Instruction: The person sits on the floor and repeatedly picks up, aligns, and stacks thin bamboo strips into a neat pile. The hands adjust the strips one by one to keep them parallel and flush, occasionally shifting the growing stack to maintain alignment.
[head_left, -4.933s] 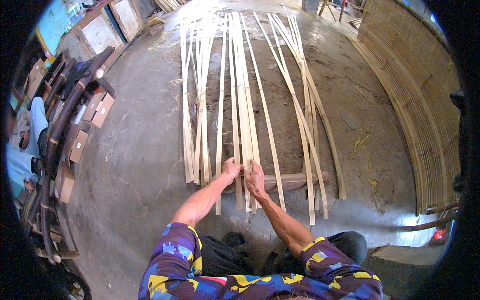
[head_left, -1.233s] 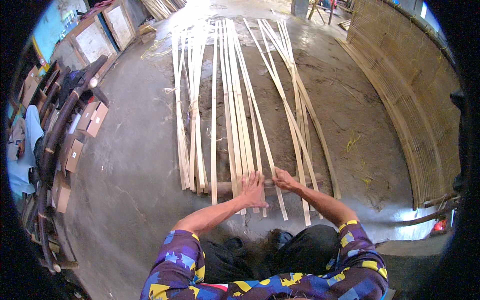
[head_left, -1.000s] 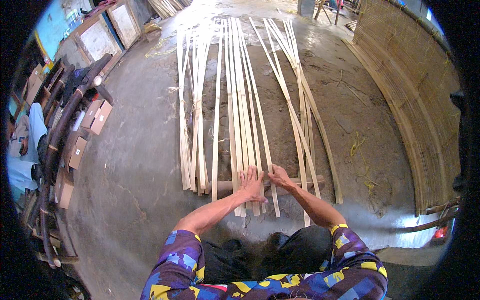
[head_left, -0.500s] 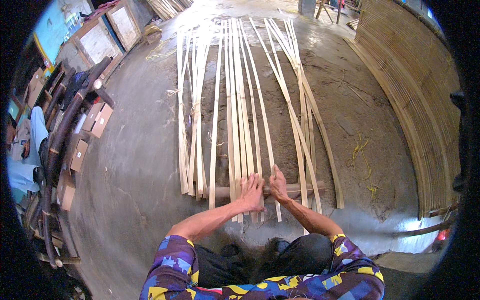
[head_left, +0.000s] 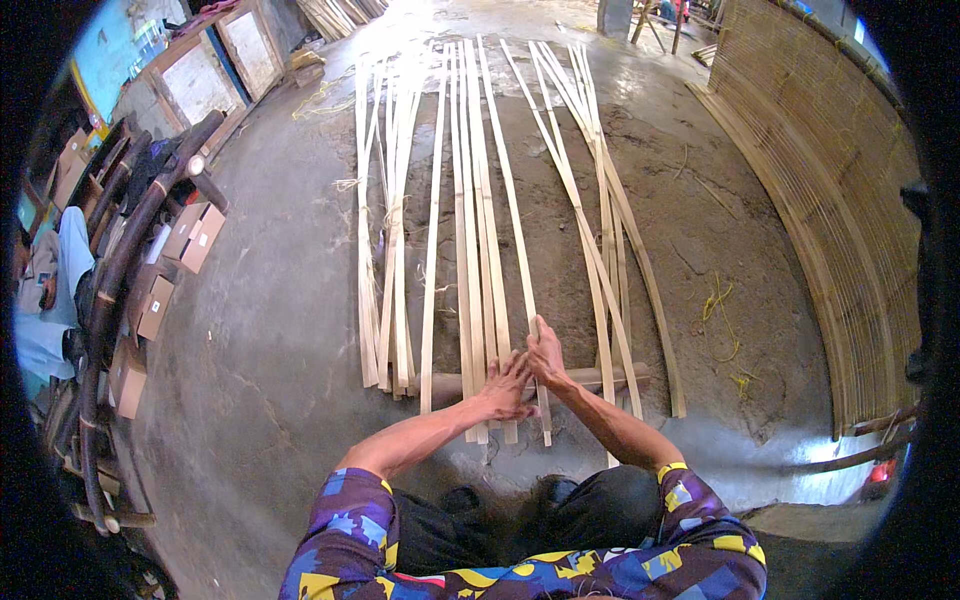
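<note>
Watching remotely, I note the right hand (head_left: 545, 354) closed on a pale strip (head_left: 516, 220) at centre, the left hand (head_left: 507, 389) splayed over neighbouring strips (head_left: 474, 300) near the log (head_left: 447, 386); I'd steady those lightly, lest they drag with the gripped one.

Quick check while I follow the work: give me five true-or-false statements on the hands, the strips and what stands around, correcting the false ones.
1. The right hand is on a pale strip. True.
2. The left hand is raised well clear of the strips. False: the left hand lies over strips, close beside the right.
3. A brown beam lies crosswise beneath strips. True.
4. Cardboard boxes stand on the person's right. False: the boxes are on the left.
5. A slatted mat is on the person's right. True.
</note>
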